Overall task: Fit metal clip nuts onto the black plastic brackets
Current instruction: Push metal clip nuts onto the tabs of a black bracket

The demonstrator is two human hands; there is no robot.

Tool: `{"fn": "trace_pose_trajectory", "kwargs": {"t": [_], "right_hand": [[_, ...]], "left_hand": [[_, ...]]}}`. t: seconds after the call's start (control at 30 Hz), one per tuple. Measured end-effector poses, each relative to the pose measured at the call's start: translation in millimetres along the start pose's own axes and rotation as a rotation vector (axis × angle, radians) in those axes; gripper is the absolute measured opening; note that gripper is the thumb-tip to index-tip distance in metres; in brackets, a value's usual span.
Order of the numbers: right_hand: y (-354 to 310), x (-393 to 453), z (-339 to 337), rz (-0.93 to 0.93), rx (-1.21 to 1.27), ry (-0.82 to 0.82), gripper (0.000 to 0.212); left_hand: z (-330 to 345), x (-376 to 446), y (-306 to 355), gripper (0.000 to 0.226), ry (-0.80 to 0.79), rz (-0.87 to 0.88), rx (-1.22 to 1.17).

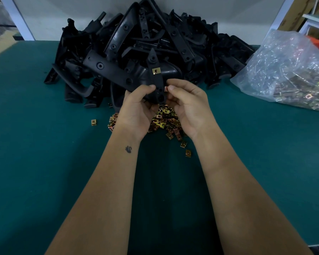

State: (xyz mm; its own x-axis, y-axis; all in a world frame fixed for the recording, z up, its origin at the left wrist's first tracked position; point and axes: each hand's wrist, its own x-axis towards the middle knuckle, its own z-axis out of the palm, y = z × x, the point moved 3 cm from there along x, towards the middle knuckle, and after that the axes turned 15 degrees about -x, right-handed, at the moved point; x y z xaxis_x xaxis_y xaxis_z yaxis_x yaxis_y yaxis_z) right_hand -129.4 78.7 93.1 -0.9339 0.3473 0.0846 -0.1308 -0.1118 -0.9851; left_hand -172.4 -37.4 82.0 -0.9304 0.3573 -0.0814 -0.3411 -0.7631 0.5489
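**Second clip nut at the bracket's edge**

The right hand pinches a metal clip nut between thumb and fingers, holding it against the right edge of a black plastic bracket. The left hand grips that bracket from the other side, thumb pressed on its face and the other fingers curled behind it. The bracket stands upright between the two hands, its pointed end up — one fitted clip nut already sits on it above the thumbs.

Directly below the hands, a loose heap of clip nuts lies on the green tabletop, near its middle. A few strays lie apart from the heap: one towards the left, others trailing off on the near side by the right forearm.

Behind the hands, a large pile of black brackets reaches back to the far edge of the tabletop and leans against the white wall there. Towards the far right corner lies a clear plastic bag holding more metal parts — some at its bottom show the same gold tint as the heap.
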Motion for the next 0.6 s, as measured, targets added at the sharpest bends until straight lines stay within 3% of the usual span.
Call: {"fn": "trace_pose_trajectory", "kwargs": {"t": [0.17, 0.43, 0.6], "right_hand": [[0.3, -0.8, 2.9, -0.022, -0.021, -0.03, 0.018], [3.8, 1.7, 6.1, 0.019, 0.146, -0.069, 0.025], [3.5, 1.5, 1.8, 0.039, 0.129, -0.058, 0.031]], "left_hand": [[-0.6, 1.0, -0.6, 0.057, 0.004, 0.009, 0.016], [-0.2, -0.2, -1.0, 0.056, -0.037, 0.0, 0.026], [-0.8, -1.9, -0.2, 0.036, -0.089, -0.016, 0.021]]}}
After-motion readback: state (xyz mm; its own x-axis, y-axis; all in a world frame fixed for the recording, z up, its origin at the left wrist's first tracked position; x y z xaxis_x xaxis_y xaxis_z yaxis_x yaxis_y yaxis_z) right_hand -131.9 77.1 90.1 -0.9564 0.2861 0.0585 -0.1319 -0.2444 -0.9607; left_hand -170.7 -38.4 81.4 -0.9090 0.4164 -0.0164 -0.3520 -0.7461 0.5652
